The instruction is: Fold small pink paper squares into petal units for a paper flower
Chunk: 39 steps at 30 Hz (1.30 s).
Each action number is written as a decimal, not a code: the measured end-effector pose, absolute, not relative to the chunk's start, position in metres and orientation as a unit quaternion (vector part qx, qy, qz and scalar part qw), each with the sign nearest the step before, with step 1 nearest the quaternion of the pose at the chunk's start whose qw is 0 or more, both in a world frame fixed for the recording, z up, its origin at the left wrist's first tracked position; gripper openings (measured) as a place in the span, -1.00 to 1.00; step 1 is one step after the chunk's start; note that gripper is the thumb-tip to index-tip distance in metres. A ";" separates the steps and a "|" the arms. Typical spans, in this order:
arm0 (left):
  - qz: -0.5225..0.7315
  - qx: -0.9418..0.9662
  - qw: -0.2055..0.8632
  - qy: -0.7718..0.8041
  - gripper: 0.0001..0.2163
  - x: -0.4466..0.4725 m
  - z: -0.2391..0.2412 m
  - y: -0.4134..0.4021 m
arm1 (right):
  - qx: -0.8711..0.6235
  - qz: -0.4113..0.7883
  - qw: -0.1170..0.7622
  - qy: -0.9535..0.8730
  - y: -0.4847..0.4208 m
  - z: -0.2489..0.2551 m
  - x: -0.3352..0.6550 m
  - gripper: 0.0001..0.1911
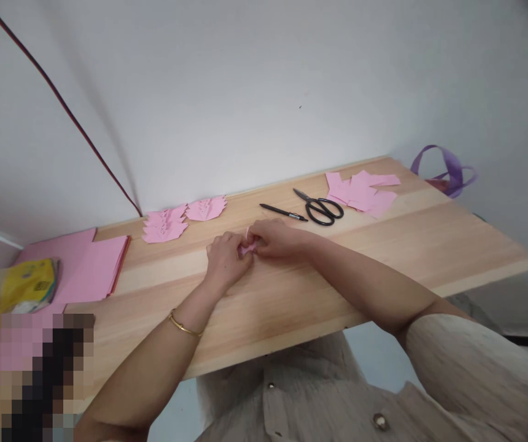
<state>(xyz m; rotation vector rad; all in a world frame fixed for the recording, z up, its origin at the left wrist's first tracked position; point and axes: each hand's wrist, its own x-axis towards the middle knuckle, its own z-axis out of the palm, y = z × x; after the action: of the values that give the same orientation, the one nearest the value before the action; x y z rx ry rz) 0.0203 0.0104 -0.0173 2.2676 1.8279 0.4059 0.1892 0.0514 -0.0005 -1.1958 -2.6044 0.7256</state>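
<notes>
Head view. Hands meet near the middle of the wooden table (384,245). Left hand (225,259) has its fingers curled tight, pinching a small pink paper piece (247,248); a gold bangle (185,326) sits on that wrist. Right hand (277,238) is closed on the same piece from the other side, fingertips touching those of the left. The piece lies low over the tabletop, mostly hidden by the fingers.

Behind the hands, toward the wall: pen (283,212), with black scissors (323,209) just beside it. Loose pink cuttings (361,190) lie further right. Folded pink shapes (165,224) lie at back left. Stack of pink sheets (94,267) sits at the left edge, with a yellow packet (21,286) beside it.
</notes>
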 end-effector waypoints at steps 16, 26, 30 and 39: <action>0.146 0.765 0.107 0.619 -0.86 0.020 -0.016 0.011 | -0.394 0.258 0.121 -0.874 0.055 -0.009 0.192 -0.81; 0.178 0.772 0.147 0.592 -0.81 0.011 -0.020 0.016 | -0.410 0.247 0.112 -0.871 0.053 -0.005 0.192 -0.82; 0.195 0.779 0.153 0.576 -0.78 0.008 -0.022 0.017 | -0.424 0.235 0.106 -0.868 0.051 -0.003 0.190 -0.82; 0.196 0.775 0.137 0.585 -0.83 0.011 -0.022 0.014 | -0.428 0.225 0.106 -0.869 0.047 -0.002 0.188 -0.83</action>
<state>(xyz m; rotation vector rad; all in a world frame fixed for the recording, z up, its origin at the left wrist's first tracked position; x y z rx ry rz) 0.0108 0.0144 -0.0215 2.2441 1.6928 0.5672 0.1880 0.0471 -0.0023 -1.2620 -2.5587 0.6627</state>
